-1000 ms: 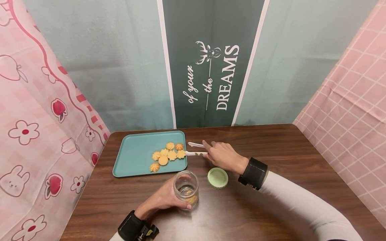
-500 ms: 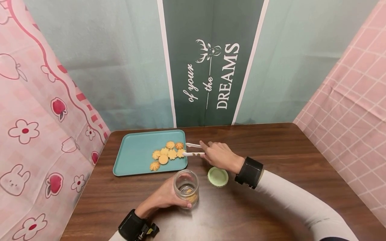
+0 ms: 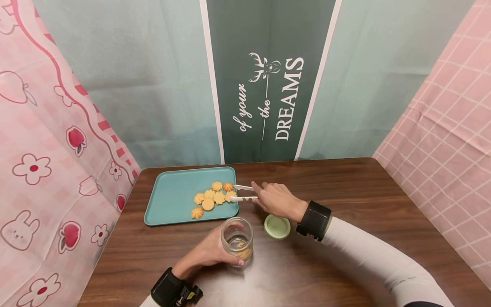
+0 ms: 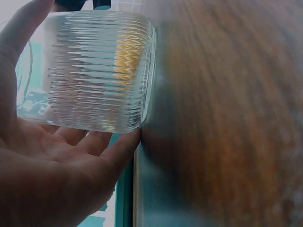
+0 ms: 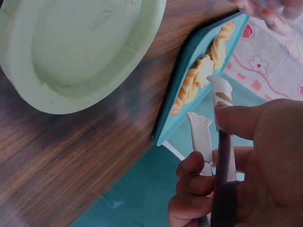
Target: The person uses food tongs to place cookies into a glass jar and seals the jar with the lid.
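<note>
The right hand (image 3: pixel 277 199) pinches white tongs (image 3: pixel 243 192), fingers curled round both arms, their tips reaching over the right edge of the teal tray (image 3: pixel 172 200) beside the cookies (image 3: pixel 214 197). The left hand (image 3: pixel 209 251) wraps a ribbed glass jar (image 3: pixel 236 238) standing near the table's (image 3: pixel 345 204) front edge, cookies inside. A green lid (image 3: pixel 277 227) lies just right of the jar, upside down.
</note>
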`<state>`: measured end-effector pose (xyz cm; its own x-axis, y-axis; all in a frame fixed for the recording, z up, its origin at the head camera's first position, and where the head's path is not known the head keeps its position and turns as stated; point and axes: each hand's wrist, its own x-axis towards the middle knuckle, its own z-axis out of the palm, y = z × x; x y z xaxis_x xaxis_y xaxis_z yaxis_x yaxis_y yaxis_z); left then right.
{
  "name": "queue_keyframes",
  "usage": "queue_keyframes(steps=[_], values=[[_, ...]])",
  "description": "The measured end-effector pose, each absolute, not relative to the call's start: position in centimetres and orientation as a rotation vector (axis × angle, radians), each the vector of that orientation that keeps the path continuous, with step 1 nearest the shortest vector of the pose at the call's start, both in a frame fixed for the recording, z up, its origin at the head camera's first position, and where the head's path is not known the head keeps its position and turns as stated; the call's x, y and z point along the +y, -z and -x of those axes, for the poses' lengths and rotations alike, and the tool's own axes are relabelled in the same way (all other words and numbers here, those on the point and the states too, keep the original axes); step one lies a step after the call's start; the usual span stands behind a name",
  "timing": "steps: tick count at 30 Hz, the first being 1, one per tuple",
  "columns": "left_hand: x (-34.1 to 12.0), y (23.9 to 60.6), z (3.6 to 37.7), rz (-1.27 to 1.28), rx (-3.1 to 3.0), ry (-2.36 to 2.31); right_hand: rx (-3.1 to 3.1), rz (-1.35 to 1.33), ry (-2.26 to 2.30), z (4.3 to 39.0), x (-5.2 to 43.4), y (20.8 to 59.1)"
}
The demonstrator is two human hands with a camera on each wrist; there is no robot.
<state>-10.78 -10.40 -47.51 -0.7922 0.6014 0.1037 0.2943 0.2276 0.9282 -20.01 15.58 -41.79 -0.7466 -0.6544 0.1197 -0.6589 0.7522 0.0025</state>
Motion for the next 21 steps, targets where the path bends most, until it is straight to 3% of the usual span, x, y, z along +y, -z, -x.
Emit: queue_keyframes(steps=[21], values=[[-10.5,47.6,10.8,-0.848,2.212,-1.596,-2.856,-1.06,-0.009,20.1,14.4,42.8]])
